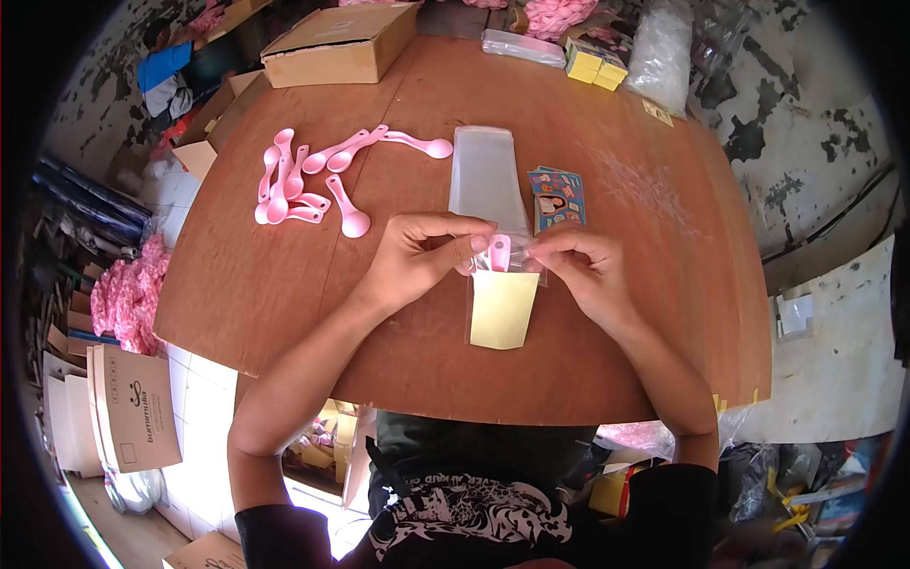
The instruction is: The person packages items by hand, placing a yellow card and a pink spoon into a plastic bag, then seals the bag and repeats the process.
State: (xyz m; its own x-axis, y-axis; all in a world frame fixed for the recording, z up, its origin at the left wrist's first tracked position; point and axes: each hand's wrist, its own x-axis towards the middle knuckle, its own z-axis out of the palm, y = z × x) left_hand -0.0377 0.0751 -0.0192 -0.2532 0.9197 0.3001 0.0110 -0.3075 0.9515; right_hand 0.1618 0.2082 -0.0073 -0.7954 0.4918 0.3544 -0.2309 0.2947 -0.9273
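Between my hands is a clear plastic bag (542,278) with a pale yellow card (502,311) inside. The handle of a pink spoon (499,252) shows above the card; its lower part is hidden. My left hand (431,254) pinches the bag's upper left edge between thumb and forefinger. On the other side, my right hand (586,268) pinches the upper right edge. Just beyond lies a stack of clear plastic bags (484,175). Blue printed cards (559,197) sit right of that stack. Several loose pink spoons (278,201) lie on the left.
The brown table (408,332) has a cardboard box (336,47) at its far left. At the far right are yellow card stacks (595,64), a packet of clear bags (524,47) and a large plastic roll (661,62). A carton (136,408) stands on the floor at left.
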